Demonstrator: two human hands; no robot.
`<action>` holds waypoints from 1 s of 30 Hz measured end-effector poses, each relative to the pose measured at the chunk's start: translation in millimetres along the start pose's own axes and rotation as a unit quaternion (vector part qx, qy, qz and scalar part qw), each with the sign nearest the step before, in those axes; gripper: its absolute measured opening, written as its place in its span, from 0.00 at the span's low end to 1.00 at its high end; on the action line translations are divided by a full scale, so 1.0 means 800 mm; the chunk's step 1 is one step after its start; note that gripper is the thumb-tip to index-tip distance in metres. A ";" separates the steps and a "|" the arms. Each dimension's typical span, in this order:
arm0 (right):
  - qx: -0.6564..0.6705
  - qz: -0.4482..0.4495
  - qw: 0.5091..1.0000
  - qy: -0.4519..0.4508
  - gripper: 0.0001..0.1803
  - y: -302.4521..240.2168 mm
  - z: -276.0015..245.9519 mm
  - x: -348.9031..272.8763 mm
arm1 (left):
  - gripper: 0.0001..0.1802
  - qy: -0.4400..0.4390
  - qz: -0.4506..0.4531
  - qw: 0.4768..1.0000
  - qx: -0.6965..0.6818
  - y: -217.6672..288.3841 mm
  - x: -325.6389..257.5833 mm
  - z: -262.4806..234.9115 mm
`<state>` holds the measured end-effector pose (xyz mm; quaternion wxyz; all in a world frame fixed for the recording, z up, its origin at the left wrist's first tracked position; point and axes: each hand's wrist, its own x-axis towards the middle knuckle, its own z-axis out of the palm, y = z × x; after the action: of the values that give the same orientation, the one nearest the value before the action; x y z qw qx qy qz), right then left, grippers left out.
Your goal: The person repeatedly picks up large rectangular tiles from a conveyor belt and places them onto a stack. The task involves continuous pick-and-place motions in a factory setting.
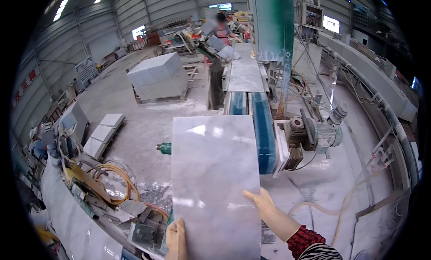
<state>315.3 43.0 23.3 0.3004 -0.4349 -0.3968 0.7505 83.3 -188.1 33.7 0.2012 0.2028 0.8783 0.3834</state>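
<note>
Shiny pale slab (215,174) is grasped at opposite edges by gloved left hand (176,240) and right hand (271,213), likely for balance.

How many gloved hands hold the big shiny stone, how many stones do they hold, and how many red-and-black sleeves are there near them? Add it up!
Left hand and right hand: 2
Pale slab: 1
Red-and-black sleeve: 1
Total: 4
</note>
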 end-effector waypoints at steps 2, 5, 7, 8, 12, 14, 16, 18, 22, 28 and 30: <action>0.027 0.024 0.999 0.028 0.26 -0.014 -0.034 0.004 | 0.28 -0.019 0.025 0.998 -0.053 0.009 0.008 0.050; 0.028 0.061 0.995 0.069 0.26 -0.024 -0.073 0.012 | 0.32 -0.088 -0.009 0.996 0.012 -0.015 0.035 0.101; 0.004 0.081 0.990 0.112 0.26 -0.002 -0.105 0.035 | 0.34 -0.107 -0.007 0.994 0.019 -0.014 0.044 0.128; 0.020 0.087 0.989 0.119 0.26 -0.002 -0.111 0.043 | 0.34 -0.119 0.003 0.993 0.013 0.004 0.044 0.133; -0.220 -0.116 0.964 0.089 0.26 0.008 -0.135 0.057 | 0.34 -0.165 -0.007 0.985 0.053 0.037 0.072 0.152; -0.246 -0.140 0.954 0.095 0.28 0.000 -0.136 0.067 | 0.35 -0.179 0.001 0.980 0.085 0.046 0.093 0.167; -0.084 -0.006 0.986 0.144 0.30 -0.048 -0.103 0.089 | 0.36 -0.172 0.046 0.980 0.095 0.069 0.115 0.178; -0.044 0.083 0.977 0.190 0.34 -0.082 -0.082 0.130 | 0.36 -0.171 0.066 0.981 0.064 0.075 0.148 0.193; -0.369 -0.101 0.917 0.111 0.33 -0.059 -0.145 0.183 | 0.37 -0.239 0.069 0.968 0.046 0.143 0.195 0.207; -0.519 -0.283 0.803 0.077 0.35 -0.069 -0.162 0.240 | 0.37 -0.287 0.018 0.956 0.058 0.150 0.274 0.250; -0.549 -0.293 0.781 0.056 0.30 -0.081 -0.172 0.250 | 0.37 -0.278 0.046 0.957 0.066 0.171 0.277 0.252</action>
<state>356.4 281.1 -46.2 0.2380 -0.4301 -0.8325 0.2555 27.7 129.8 -32.7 0.4059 0.3549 0.8004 0.2620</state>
